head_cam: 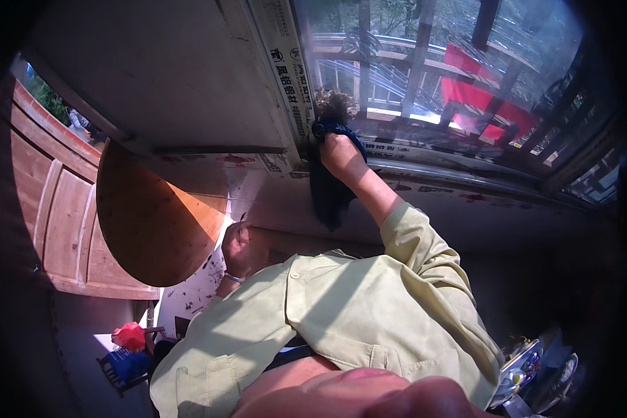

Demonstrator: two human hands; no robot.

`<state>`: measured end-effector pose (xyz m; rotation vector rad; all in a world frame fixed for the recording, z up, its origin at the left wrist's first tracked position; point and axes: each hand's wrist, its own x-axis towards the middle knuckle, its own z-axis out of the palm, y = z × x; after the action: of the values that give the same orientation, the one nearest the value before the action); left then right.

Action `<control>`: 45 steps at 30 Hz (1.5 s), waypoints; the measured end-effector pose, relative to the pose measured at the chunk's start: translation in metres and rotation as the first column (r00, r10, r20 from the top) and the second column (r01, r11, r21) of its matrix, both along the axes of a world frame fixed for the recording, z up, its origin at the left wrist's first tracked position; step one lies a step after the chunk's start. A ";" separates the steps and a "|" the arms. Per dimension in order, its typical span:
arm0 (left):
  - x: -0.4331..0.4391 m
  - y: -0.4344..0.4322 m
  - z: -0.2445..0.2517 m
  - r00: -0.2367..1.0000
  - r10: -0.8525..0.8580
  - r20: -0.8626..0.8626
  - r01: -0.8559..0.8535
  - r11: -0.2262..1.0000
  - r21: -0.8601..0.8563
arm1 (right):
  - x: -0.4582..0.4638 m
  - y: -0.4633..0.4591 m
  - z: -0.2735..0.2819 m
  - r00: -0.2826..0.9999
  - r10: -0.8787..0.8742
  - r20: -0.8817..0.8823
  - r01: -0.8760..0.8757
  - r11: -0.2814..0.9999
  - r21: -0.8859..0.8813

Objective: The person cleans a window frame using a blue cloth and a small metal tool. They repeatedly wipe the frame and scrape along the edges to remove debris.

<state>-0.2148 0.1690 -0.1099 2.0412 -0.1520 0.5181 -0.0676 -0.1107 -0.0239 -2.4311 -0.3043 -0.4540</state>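
My right hand (pixel 342 157) is closed around a dark blue cloth (pixel 333 193). The bunched top of the cloth is at the lower left corner of a window pane (pixel 386 78), beside the window frame (pixel 287 78), and its loose end hangs below my wrist. Just above the cloth is a brown fuzzy patch; I cannot tell what it is. My left hand (pixel 239 248), with a bracelet at the wrist, is low in front of my left side, near a pale speckled surface (pixel 196 292). Its fingers look curled, but shadow hides whether they hold anything.
A round wooden tabletop (pixel 151 224) stands tilted at the left, before a panelled wooden door (pixel 65 224). A small chair (pixel 116 376) bears red and blue bags. Several objects crowd the lower right, including a tray (pixel 520 371). Railings show through the glass.
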 end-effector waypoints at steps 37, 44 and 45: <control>-0.023 -0.029 0.012 0.971 0.026 -0.240 0.007 0.991 0.136 | -0.003 -0.010 -0.003 0.983 0.145 0.109 -0.130 0.983 -0.131; 0.004 -0.045 0.008 0.972 -0.119 -0.203 0.120 0.993 -0.010 | -0.020 -0.050 -0.013 1.000 -0.013 0.026 0.014 0.999 -0.043; 0.007 -0.047 0.007 0.975 -0.131 -0.177 0.133 0.991 0.001 | -0.030 -0.063 -0.016 0.992 -0.070 0.101 0.067 0.997 0.032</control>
<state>-0.2078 0.1216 -0.1029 2.0617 -0.1834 0.2525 -0.0978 -0.1732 -0.0398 -2.4002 -0.2561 -0.6107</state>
